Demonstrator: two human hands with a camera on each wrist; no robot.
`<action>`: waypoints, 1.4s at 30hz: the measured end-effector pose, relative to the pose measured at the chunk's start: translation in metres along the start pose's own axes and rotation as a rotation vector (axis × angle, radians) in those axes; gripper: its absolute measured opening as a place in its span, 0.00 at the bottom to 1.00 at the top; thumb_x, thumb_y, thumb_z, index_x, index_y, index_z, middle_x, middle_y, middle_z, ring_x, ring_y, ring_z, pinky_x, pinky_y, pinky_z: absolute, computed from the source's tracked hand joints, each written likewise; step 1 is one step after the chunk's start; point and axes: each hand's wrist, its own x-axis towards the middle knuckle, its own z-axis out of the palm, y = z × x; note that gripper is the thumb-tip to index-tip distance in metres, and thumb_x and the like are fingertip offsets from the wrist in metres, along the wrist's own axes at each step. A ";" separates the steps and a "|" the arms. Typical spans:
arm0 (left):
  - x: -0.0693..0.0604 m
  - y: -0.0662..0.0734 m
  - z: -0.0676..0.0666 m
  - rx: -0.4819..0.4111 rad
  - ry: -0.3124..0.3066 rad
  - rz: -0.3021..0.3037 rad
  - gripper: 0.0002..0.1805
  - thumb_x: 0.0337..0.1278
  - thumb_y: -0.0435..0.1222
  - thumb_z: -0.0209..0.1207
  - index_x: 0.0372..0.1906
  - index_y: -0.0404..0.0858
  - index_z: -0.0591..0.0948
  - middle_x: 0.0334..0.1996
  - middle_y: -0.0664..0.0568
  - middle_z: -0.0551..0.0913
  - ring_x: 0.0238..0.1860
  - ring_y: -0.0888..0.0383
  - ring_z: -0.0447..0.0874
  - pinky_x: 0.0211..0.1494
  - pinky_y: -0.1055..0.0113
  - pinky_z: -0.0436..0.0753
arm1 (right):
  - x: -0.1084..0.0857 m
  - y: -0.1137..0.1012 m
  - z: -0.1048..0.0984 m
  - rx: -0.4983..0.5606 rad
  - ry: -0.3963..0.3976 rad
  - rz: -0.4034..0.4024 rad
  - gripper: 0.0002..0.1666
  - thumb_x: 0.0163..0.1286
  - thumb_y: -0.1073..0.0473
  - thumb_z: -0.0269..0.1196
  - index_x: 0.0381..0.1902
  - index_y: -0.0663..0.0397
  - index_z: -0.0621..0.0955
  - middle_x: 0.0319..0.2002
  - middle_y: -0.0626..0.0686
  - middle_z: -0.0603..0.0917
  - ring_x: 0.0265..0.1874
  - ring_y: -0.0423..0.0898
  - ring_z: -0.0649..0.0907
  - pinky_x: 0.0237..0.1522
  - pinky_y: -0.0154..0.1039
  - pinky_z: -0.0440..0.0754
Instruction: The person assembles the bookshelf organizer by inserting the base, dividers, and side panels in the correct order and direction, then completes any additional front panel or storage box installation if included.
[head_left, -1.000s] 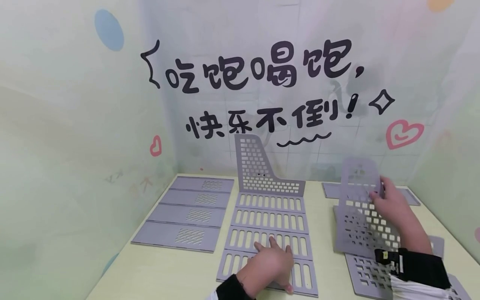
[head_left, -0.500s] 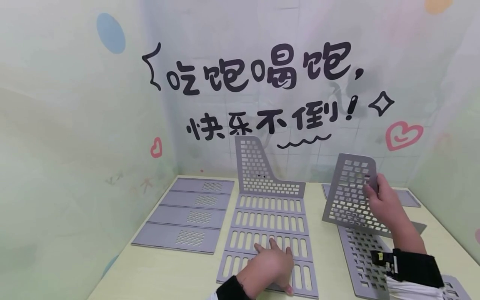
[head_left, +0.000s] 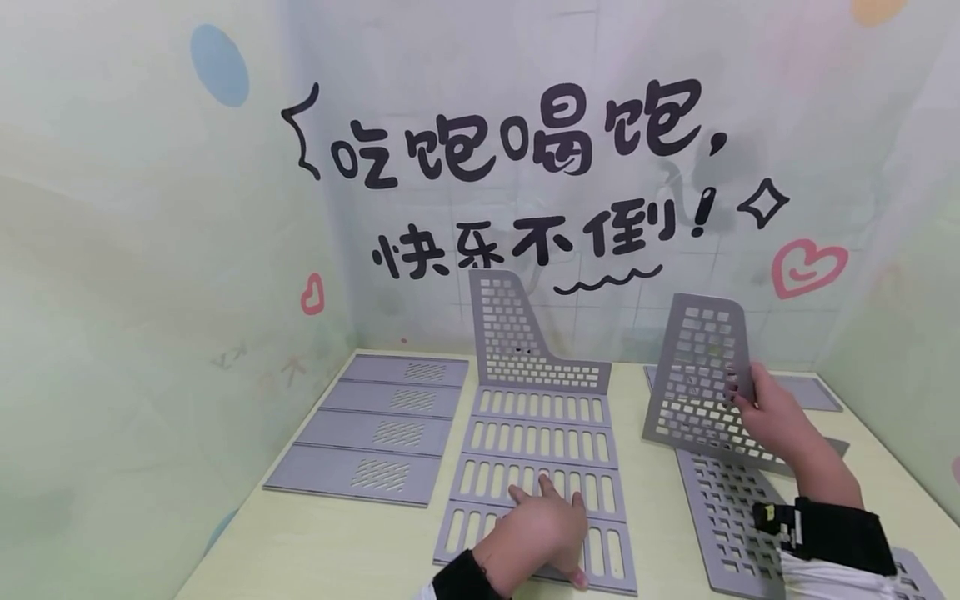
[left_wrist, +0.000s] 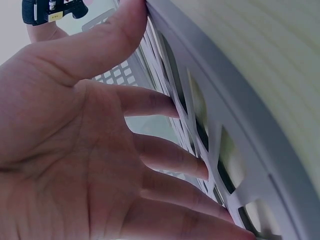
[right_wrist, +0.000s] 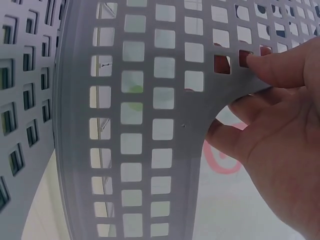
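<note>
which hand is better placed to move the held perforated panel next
Probably the right hand: it pinches the perforated panel by its curved edge. The left hand rests spread on the slotted panels, away from that panel.

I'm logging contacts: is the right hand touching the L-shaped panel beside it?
Touching. The right wrist view shows it: the right hand pinches the panel at its curved edge, thumb on the near face, fingers behind.
</note>
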 end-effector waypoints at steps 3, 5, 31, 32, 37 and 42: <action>0.001 -0.001 -0.001 0.001 0.002 0.007 0.58 0.44 0.67 0.73 0.82 0.55 0.66 0.80 0.46 0.71 0.86 0.43 0.58 0.79 0.28 0.66 | 0.001 0.000 -0.002 -0.004 -0.024 -0.006 0.26 0.81 0.71 0.48 0.71 0.79 0.59 0.58 0.81 0.76 0.58 0.78 0.78 0.45 0.57 0.85; 0.001 -0.001 -0.001 0.003 0.004 0.010 0.58 0.44 0.67 0.73 0.82 0.55 0.66 0.79 0.46 0.71 0.86 0.43 0.58 0.79 0.28 0.66 | 0.001 0.001 -0.002 -0.007 -0.042 -0.010 0.24 0.81 0.72 0.49 0.69 0.80 0.62 0.57 0.81 0.78 0.56 0.76 0.80 0.42 0.53 0.85; 0.000 0.001 0.000 0.012 -0.003 -0.008 0.57 0.45 0.68 0.72 0.83 0.57 0.65 0.81 0.46 0.68 0.86 0.44 0.57 0.80 0.29 0.65 | 0.012 -0.002 0.028 -0.023 0.080 -0.081 0.24 0.82 0.71 0.51 0.70 0.77 0.62 0.53 0.80 0.81 0.56 0.76 0.83 0.49 0.65 0.84; 0.000 0.002 0.000 0.006 -0.004 -0.012 0.57 0.45 0.68 0.73 0.83 0.58 0.65 0.81 0.45 0.68 0.86 0.44 0.57 0.80 0.29 0.65 | 0.012 -0.003 0.029 -0.023 0.081 -0.083 0.24 0.82 0.71 0.51 0.70 0.77 0.62 0.53 0.80 0.81 0.55 0.76 0.83 0.49 0.66 0.84; 0.000 0.002 0.000 -0.013 -0.011 -0.029 0.57 0.45 0.67 0.73 0.82 0.59 0.65 0.82 0.43 0.65 0.86 0.42 0.57 0.80 0.29 0.66 | 0.014 -0.006 0.033 -0.025 0.086 -0.103 0.22 0.81 0.72 0.52 0.68 0.76 0.64 0.52 0.79 0.82 0.53 0.76 0.84 0.47 0.65 0.86; -0.003 0.002 -0.002 0.013 -0.008 -0.015 0.56 0.46 0.67 0.72 0.82 0.57 0.66 0.81 0.47 0.69 0.86 0.45 0.57 0.80 0.30 0.66 | 0.014 -0.011 0.036 -0.013 0.071 -0.089 0.25 0.82 0.72 0.51 0.71 0.76 0.62 0.55 0.80 0.81 0.57 0.78 0.82 0.54 0.69 0.85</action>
